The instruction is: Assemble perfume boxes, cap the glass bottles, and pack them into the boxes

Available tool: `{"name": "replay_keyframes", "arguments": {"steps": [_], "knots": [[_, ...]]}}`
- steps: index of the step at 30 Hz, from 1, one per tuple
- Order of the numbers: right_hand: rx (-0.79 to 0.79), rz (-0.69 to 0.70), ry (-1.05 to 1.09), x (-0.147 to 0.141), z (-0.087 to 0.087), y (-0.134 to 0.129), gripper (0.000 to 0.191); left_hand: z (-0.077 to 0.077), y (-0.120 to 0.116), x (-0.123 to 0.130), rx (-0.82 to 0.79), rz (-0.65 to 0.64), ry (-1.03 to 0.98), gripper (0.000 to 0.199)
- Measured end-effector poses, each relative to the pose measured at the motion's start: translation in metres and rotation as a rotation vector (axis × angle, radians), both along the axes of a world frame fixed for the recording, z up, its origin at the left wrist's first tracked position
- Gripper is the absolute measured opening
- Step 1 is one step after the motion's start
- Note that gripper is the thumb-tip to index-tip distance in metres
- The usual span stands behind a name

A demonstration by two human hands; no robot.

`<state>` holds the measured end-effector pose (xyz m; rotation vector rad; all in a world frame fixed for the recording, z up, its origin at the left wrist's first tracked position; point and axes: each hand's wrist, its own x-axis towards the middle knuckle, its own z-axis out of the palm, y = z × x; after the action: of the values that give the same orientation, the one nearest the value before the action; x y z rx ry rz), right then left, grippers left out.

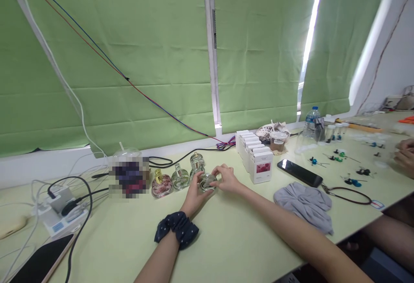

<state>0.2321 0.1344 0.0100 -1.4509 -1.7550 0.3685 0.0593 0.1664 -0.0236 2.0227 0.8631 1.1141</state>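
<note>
Both hands are around a small clear glass perfume bottle (208, 183) above the pale table. My left hand (195, 197), with a dark dotted scrunchie (177, 230) on its wrist, grips the bottle from the left. From the right, my right hand (227, 180) closes its fingers at the bottle's side and top. Just left of them stand a pink-patterned perfume bottle (161, 187) with a gold neck and a clear perfume bottle (180, 178). Behind my hands are further glass bottles (197, 162), partly hidden.
White boxes (261, 168) stand in a row to the right. Beyond lie a black phone (299, 172), a grey cloth (304, 205) and a water bottle (312, 121). Power strip (61, 214) and cables occupy the left. Another person's hand (405, 153) shows at the far right.
</note>
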Motion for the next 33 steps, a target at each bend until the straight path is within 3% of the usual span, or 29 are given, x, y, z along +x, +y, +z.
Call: {"name": "replay_keyframes", "arguments": {"steps": [10, 13, 15, 18, 24, 29, 33], "knots": [[-0.021, 0.082, 0.006, 0.004, -0.007, 0.000, 0.030, 0.007, -0.006, 0.002, -0.089, -0.058, 0.051, 0.058], [0.033, 0.148, 0.074, 0.014, -0.003, 0.006, 0.013, 0.005, -0.004, 0.001, -0.098, -0.070, 0.041, 0.058], [0.088, 0.099, 0.082, 0.022, 0.001, 0.014, 0.013, 0.004, -0.004, 0.001, -0.112, -0.077, 0.032, 0.058], [0.064, 0.000, -0.089, 0.030, 0.007, 0.028, 0.019, 0.005, -0.005, 0.001, -0.117, -0.062, 0.038, 0.058], [-0.059, -0.003, -0.181, 0.023, 0.008, 0.053, 0.021, 0.007, -0.006, 0.000, -0.112, -0.042, 0.054, 0.057], [-0.081, 0.016, -0.027, 0.016, 0.012, 0.057, 0.025, 0.006, -0.006, 0.000, -0.112, -0.040, 0.062, 0.057], [-0.063, -0.006, 0.268, 0.017, 0.021, 0.045, 0.007, 0.006, -0.005, 0.000, -0.105, -0.044, 0.060, 0.058]]}}
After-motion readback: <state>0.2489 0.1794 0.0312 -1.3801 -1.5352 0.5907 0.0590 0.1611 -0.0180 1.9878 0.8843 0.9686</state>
